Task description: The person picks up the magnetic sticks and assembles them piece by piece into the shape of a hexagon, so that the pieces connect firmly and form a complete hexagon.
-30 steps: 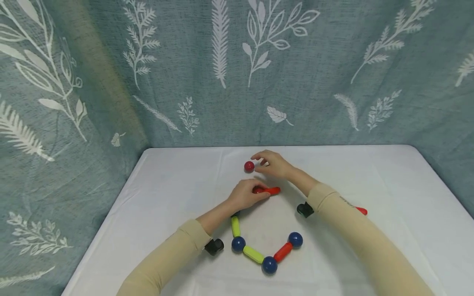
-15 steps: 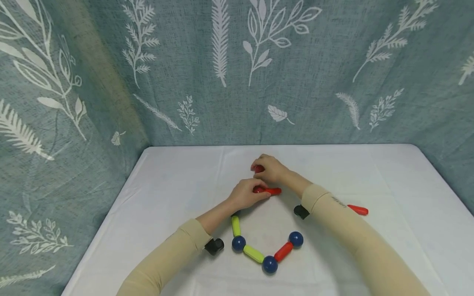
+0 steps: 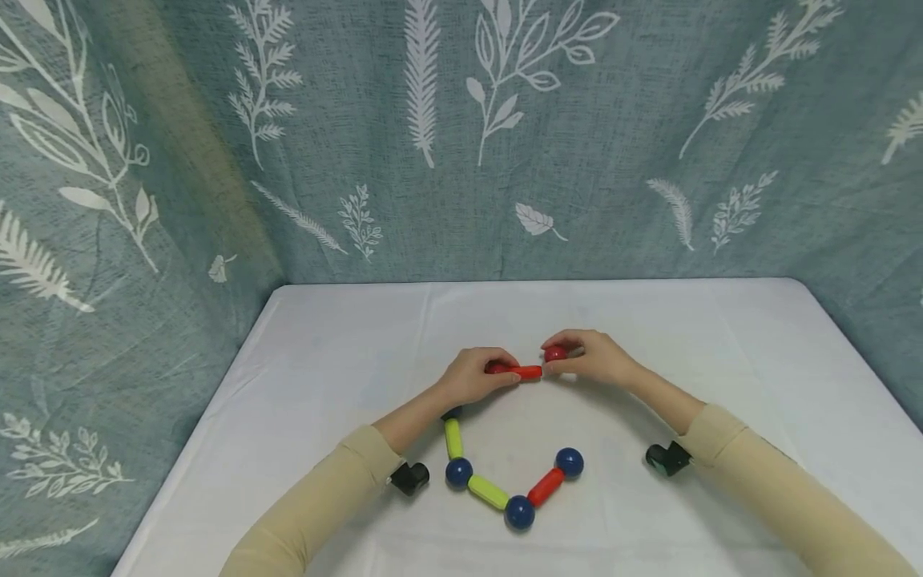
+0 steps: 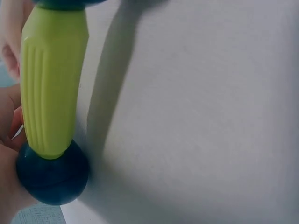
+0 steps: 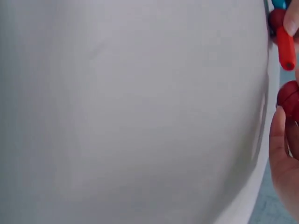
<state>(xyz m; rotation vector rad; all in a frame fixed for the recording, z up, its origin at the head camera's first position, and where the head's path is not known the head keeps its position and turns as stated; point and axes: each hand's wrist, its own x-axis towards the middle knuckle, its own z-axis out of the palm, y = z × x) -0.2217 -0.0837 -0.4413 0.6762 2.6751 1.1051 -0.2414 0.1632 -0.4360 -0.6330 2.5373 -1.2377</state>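
Observation:
My left hand [image 3: 472, 375] holds a dark red toy ball [image 3: 495, 369] with a bright red building rod [image 3: 530, 373] sticking out to the right. A light blue piece [image 5: 279, 3] shows beyond that ball in the right wrist view. In my right hand [image 3: 594, 357], a second red ball [image 3: 554, 353] is pinched between thumb and fingers. A small gap separates it from the rod's free end [image 5: 288, 65]. Below my left hand, a yellow-green rod [image 4: 53, 84] joins two dark blue balls, the lower of them [image 3: 458, 474] in plain view.
The chain curves on over the white table [image 3: 346, 328] with another yellow-green rod [image 3: 488, 492], a blue ball [image 3: 519, 513], a red rod [image 3: 546, 487] and an end blue ball [image 3: 570, 462]. Black wrist cameras [image 3: 409, 478] hang under both forearms. A patterned curtain [image 3: 461, 208] stands behind.
My right hand has closed round the loose red ball at the back and carried it right and nearer, beside the rod's end. My left hand has stayed almost still.

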